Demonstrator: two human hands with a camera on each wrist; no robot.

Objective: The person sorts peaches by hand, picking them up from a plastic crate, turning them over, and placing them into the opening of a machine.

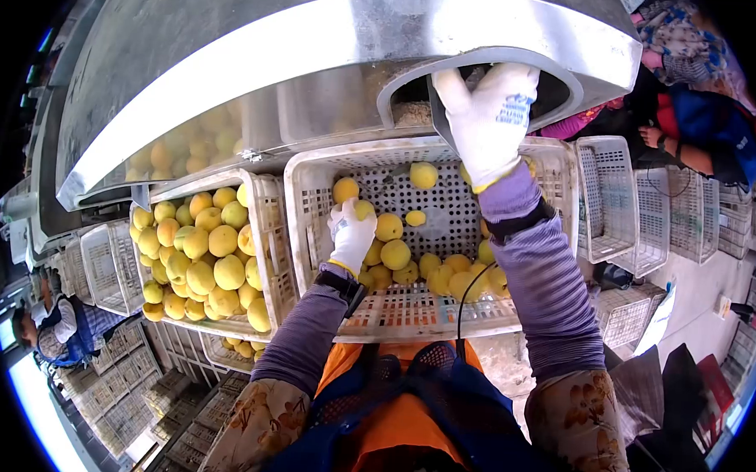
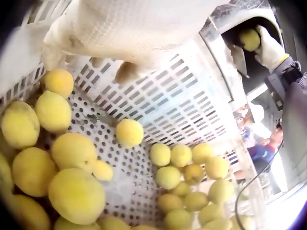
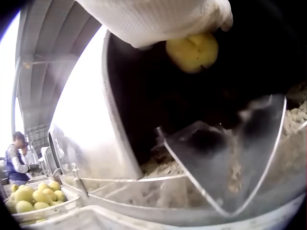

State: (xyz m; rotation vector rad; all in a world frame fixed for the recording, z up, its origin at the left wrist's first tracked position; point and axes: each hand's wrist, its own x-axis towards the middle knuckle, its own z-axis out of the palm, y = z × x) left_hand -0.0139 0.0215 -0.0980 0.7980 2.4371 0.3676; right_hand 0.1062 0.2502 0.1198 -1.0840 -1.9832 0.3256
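My white-gloved left hand [image 1: 353, 235] is over the left part of a white perforated crate [image 1: 408, 322], its fingers beside a yellow fruit [image 1: 363, 209]. In the left wrist view the left hand [image 2: 129, 33] spans the top, above loose fruits [image 2: 53, 111], with none visibly gripped. At the metal machine's opening is my gloved right hand [image 1: 493, 114]. The right wrist view shows the right hand [image 3: 163, 19] holding a yellow fruit [image 3: 193, 51] in front of the dark interior; its fingers are partly hidden. That fruit [image 2: 249, 40] also shows in the left wrist view.
A crate heaped with yellow fruit [image 1: 200, 258] stands at the left. The curved metal machine [image 1: 318, 56] spans the far side. Its opening has a clear angular chute [image 3: 230, 167]. More crates [image 1: 607, 195] stand at the right, near other people. A dark cable [image 1: 468, 299] crosses the middle crate.
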